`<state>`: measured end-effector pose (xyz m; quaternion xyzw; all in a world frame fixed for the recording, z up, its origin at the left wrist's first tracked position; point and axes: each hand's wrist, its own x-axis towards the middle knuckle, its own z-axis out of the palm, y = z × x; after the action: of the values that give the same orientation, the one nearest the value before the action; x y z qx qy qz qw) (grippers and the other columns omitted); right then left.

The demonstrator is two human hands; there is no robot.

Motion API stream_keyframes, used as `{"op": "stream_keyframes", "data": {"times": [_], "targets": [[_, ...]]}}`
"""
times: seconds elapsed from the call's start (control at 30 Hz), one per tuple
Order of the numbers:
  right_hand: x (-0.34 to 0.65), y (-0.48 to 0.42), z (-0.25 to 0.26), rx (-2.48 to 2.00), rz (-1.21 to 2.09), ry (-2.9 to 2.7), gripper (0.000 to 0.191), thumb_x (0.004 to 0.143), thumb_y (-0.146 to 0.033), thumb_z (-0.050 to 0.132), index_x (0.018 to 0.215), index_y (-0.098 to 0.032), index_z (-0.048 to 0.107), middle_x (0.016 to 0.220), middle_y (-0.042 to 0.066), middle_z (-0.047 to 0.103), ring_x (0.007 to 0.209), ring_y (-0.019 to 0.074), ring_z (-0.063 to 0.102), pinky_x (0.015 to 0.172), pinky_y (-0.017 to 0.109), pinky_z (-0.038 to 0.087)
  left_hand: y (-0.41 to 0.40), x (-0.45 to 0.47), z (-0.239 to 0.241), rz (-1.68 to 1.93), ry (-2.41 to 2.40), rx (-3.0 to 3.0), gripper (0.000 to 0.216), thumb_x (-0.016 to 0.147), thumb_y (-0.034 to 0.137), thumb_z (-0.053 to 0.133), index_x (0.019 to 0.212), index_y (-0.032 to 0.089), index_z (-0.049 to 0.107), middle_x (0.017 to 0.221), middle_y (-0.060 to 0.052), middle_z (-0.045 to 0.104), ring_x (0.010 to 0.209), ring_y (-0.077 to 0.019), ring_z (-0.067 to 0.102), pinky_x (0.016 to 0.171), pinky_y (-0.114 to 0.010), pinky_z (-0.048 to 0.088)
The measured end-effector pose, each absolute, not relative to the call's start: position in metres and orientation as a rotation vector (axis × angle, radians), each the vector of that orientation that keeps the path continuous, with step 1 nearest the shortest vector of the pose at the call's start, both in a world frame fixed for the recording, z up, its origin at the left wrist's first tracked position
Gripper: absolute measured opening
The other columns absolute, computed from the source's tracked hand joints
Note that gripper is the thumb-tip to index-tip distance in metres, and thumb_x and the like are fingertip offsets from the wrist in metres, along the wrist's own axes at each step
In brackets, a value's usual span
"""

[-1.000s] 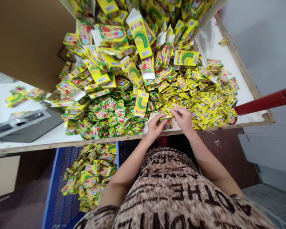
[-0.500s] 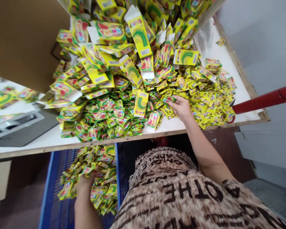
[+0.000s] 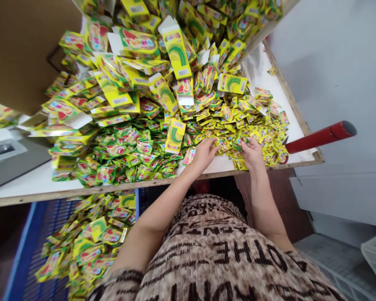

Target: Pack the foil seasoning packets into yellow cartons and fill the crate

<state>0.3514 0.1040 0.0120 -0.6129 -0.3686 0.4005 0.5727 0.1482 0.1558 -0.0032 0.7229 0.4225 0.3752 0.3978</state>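
At the table's front edge, my right hand point(image 3: 253, 154) pinches a small green sachet point(image 3: 240, 143) with red on it. My left hand point(image 3: 203, 154) is just left of it, fingers parted and curved over the edge of the yellow sachets point(image 3: 263, 133); nothing shows in its grasp. A pile of green sachets point(image 3: 122, 144) lies to the left of my hands. One yellow carton point(image 3: 175, 136) rests on that pile, and another carton point(image 3: 189, 156) is partly hidden behind my left wrist.
Many printed cartons point(image 3: 141, 44) are heaped at the back. A blue crate point(image 3: 28, 246) below the table holds filled cartons point(image 3: 97, 246). A red handle point(image 3: 322, 137) juts past the table's right edge. A brown cardboard box point(image 3: 28, 54) stands at the far left.
My left hand has come up from the blue crate to the sachets on the table. My right hand still holds the green sachet, now over the yellow sachets. The view has shifted.
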Motion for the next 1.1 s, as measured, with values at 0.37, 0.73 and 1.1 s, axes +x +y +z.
{"op": "stream_keyframes", "data": {"times": [0.37, 0.73, 1.1], "targets": [[0.304, 0.084, -0.013, -1.433, 1.065, -0.755, 0.036, 0.069, -0.050, 0.072, 0.085, -0.023, 0.054, 0.069, -0.002, 0.062, 0.049, 0.0136, 0.059, 0.045, 0.029, 0.052, 0.125, 0.170, -0.024, 0.868, 0.991, 1.298, 0.012, 0.076, 0.018, 0.059, 0.085, 0.019, 0.051, 0.068, 0.003, 0.060, 0.063, -0.0134, 0.061, 0.064, -0.028, 0.052], [0.263, 0.062, -0.027, -1.533, 0.973, -0.891, 0.038, 0.077, -0.049, 0.068, 0.100, -0.023, 0.051, 0.081, 0.000, 0.064, 0.056, 0.0134, 0.058, 0.046, 0.026, 0.050, 0.098, 0.143, -0.016, 1.127, 1.087, 1.267, 0.023, 0.078, 0.031, 0.068, 0.076, 0.018, 0.049, 0.072, 0.003, 0.051, 0.067, -0.0091, 0.052, 0.063, -0.021, 0.043], [0.277, 0.050, -0.011, -1.448, 1.168, -0.853, 0.024, 0.069, -0.037, 0.080, 0.076, -0.018, 0.068, 0.063, -0.003, 0.061, 0.050, 0.0098, 0.047, 0.044, 0.023, 0.040, 0.082, 0.096, -0.015, 0.985, 1.311, 1.763, 0.024, 0.086, 0.037, 0.064, 0.102, 0.019, 0.066, 0.103, -0.011, 0.068, 0.100, -0.0253, 0.060, 0.092, -0.042, 0.045]]}}
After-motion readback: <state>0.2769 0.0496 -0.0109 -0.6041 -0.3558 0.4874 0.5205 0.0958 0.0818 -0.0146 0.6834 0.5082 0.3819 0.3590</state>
